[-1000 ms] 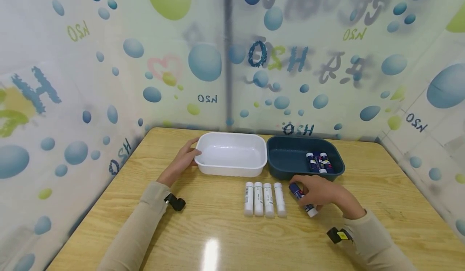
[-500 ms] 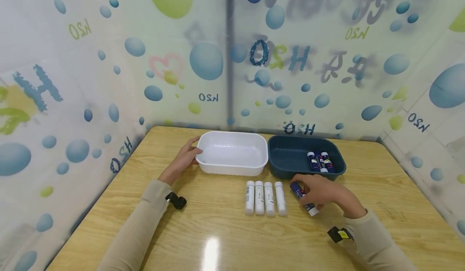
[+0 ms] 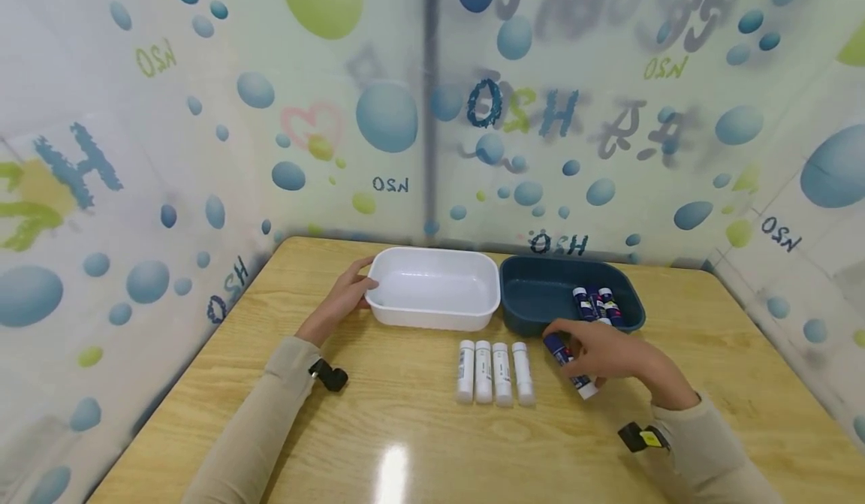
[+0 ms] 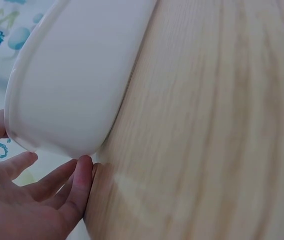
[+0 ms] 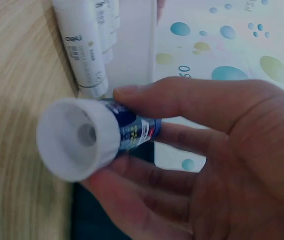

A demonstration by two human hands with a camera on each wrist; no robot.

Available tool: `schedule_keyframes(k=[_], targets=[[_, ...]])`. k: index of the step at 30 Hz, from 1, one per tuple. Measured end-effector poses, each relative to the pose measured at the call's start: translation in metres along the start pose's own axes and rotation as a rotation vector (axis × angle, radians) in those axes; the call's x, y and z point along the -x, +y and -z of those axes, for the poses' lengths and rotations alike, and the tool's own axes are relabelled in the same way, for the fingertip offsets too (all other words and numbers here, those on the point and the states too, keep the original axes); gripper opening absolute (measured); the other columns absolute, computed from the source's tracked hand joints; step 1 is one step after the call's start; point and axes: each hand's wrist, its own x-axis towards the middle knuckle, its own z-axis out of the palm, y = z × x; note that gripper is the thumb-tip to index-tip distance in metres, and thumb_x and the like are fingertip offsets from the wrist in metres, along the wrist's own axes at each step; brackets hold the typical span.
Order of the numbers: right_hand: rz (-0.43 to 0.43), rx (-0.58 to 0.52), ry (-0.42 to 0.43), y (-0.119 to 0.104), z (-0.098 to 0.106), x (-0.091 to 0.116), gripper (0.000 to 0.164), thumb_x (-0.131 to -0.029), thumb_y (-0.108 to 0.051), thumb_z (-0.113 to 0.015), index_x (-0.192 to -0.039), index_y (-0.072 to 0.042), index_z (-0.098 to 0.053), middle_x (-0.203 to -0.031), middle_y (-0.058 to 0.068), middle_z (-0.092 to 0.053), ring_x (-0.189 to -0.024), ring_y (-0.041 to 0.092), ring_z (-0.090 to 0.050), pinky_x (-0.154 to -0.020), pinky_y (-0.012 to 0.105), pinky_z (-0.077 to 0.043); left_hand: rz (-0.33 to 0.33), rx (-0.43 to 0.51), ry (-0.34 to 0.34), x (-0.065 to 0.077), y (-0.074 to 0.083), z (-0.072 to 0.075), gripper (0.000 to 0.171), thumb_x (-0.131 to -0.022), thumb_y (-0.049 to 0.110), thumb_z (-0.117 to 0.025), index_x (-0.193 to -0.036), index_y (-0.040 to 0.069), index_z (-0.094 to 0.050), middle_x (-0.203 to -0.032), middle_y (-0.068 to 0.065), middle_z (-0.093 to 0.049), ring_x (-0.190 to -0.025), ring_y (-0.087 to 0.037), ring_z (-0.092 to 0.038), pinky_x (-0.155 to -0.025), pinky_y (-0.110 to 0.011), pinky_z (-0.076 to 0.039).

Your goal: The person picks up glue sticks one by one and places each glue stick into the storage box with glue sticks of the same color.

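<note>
My right hand grips a dark blue glue stick with a white turning base, between thumb and fingers, just in front of the dark teal tray. In the right wrist view its white end faces the camera, and the hand covers part of its side. At the left end of the white tray, my left hand holds on, thumb over the rim and fingers against the outer wall. Several white glue sticks lie side by side in front of the trays.
Several dark blue glue sticks lie at the right end of the teal tray. Both trays stand side by side near the back of the wooden table. Behind and beside it hangs a patterned curtain.
My right hand has shifted slightly back and right with the blue glue stick in its grip. The left hand stays on the white tray. The head view has shifted a little.
</note>
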Motion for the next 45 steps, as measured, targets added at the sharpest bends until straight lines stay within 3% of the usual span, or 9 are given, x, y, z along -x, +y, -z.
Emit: schedule_keyframes(k=[6,10,17,22,30,37,45], targets=[[0.093,-0.014,-0.006,-0.002,0.009,0.004,0.06,-0.094,-0.014,-0.073,-0.148,-0.01,-0.049,-0.102,0.01,-0.06,-0.071,0.019,-0.062,-0.056,0.036,-0.058,0.007,0.006,-0.003,0.0,-0.001,0.001,0.066,-0.105,0.02,-0.049,-0.165,0.016,-0.023,-0.148,-0.034,-0.05,-0.102,-0.019,-0.066,-0.081,-0.024,-0.057],[0.1,-0.019,0.007,-0.007,0.021,0.007,0.059,-0.096,-0.017,-0.072,-0.149,-0.012,-0.048,-0.101,0.011,-0.06,-0.065,0.019,-0.061,-0.059,0.041,-0.06,0.013,0.007,-0.009,-0.001,0.0,0.002,0.066,-0.106,0.021,-0.048,-0.166,0.014,-0.021,-0.148,-0.035,-0.049,-0.1,-0.017,-0.066,-0.082,-0.026,-0.057],[0.084,0.045,0.117,-0.02,0.058,0.009,0.062,-0.096,-0.017,-0.071,-0.15,-0.009,-0.042,-0.102,0.015,-0.064,-0.066,0.02,-0.065,-0.059,0.035,-0.059,0.015,0.009,-0.008,-0.001,0.0,0.001,0.066,-0.105,0.02,-0.049,-0.166,0.015,-0.023,-0.147,-0.034,-0.05,-0.098,-0.016,-0.066,-0.081,-0.025,-0.057],[0.086,0.061,0.161,-0.026,0.084,-0.003,0.061,-0.098,-0.014,-0.067,-0.15,-0.006,-0.036,-0.096,0.016,-0.064,-0.067,0.021,-0.067,-0.062,0.037,-0.06,0.007,-0.014,-0.003,0.0,0.001,-0.001,0.066,-0.105,0.022,-0.05,-0.165,0.017,-0.025,-0.146,-0.033,-0.052,-0.104,-0.021,-0.066,-0.083,-0.025,-0.057],[-0.031,0.039,0.125,-0.014,0.108,-0.043,0.066,-0.098,-0.011,-0.067,-0.15,-0.003,-0.028,-0.105,0.023,-0.066,-0.082,0.025,-0.07,-0.07,0.042,-0.063,0.007,-0.019,-0.008,0.005,0.005,-0.001,0.066,-0.105,0.02,-0.05,-0.165,0.014,-0.024,-0.146,-0.034,-0.051,-0.102,-0.021,-0.067,-0.083,-0.026,-0.057],[-0.142,0.006,0.051,0.009,0.106,-0.069,0.07,-0.097,-0.009,-0.067,-0.152,0.001,-0.023,-0.118,0.031,-0.06,-0.098,0.035,-0.07,-0.078,0.046,-0.063,0.002,-0.025,-0.006,0.003,-0.003,-0.004,0.066,-0.104,0.021,-0.05,-0.165,0.014,-0.025,-0.145,-0.033,-0.053,-0.097,-0.017,-0.066,-0.082,-0.025,-0.056],[-0.204,0.053,0.027,0.016,0.099,-0.088,0.069,-0.098,-0.01,-0.065,-0.152,0.001,-0.024,-0.108,0.024,-0.061,-0.087,0.029,-0.067,-0.073,0.04,-0.062,-0.01,-0.026,0.013,0.001,-0.001,-0.001,0.064,-0.105,0.021,-0.05,-0.164,0.015,-0.027,-0.144,-0.034,-0.054,-0.101,-0.021,-0.066,-0.079,-0.022,-0.056]])
